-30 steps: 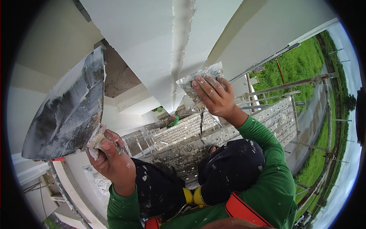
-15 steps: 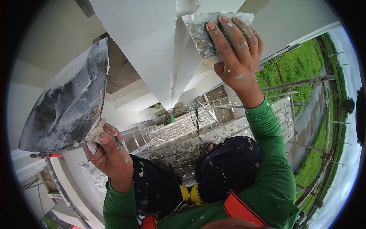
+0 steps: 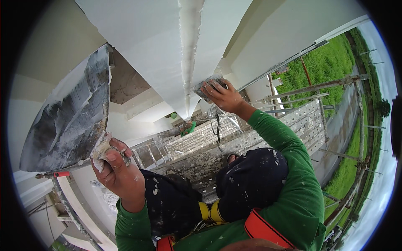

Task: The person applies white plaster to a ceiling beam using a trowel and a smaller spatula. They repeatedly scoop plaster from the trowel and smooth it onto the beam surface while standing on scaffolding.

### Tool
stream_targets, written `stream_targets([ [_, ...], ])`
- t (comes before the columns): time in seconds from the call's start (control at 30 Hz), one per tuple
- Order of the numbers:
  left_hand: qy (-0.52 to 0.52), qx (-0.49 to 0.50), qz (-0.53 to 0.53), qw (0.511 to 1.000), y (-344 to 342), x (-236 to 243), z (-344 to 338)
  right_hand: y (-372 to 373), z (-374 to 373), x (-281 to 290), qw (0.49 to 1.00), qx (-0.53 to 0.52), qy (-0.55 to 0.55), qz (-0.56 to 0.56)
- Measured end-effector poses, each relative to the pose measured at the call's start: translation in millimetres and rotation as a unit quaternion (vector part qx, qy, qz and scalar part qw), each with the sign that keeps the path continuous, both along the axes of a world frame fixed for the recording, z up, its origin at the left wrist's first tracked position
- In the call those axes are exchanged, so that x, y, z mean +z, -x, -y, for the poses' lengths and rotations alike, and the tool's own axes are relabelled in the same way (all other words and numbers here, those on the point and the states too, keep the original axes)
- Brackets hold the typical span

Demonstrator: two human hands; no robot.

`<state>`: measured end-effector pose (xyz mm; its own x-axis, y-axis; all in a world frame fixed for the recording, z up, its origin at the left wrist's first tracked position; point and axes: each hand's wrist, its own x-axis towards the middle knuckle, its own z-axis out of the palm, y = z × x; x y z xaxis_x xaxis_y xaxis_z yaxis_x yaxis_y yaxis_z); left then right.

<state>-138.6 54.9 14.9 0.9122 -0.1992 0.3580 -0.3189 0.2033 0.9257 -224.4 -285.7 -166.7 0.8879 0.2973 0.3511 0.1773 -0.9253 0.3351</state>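
My left hand (image 3: 122, 178) is closed round the putty-caked handle of a wide putty knife (image 3: 69, 125), its big blade smeared white and grey. My right hand (image 3: 226, 98) grips a smaller putty knife (image 3: 202, 88), its fingers laid over the blade. This blade is against, or very close to, the white wall (image 3: 146, 46), low down and just right of a vertical strip of putty (image 3: 189, 46) with rough edges. The smaller knife's handle is hidden by my hand.
I am on a splattered scaffold plank (image 3: 276, 129) with metal pipes (image 3: 310, 90) along the right. Far below, a green-sleeved person (image 3: 188, 129) is near the wall's foot. Grass (image 3: 326, 67) and a road lie beyond. A red harness strap (image 3: 266, 230) crosses my shirt.
My right hand has moved down along the wall and further away, taking the smaller putty knife with it. My left hand and the wide knife have shifted only slightly.
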Motion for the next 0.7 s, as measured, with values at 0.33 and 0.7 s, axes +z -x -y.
stream_targets([
  [0.33,-0.009,0.019,-0.002,1.000,5,4,2,-16,-33,216,0.940,-0.048,-0.017,0.339],
  [0.7,0.001,0.022,0.002,1.000,-1,1,-2,-47,0,242,0.928,-0.001,-0.039,0.369],
])
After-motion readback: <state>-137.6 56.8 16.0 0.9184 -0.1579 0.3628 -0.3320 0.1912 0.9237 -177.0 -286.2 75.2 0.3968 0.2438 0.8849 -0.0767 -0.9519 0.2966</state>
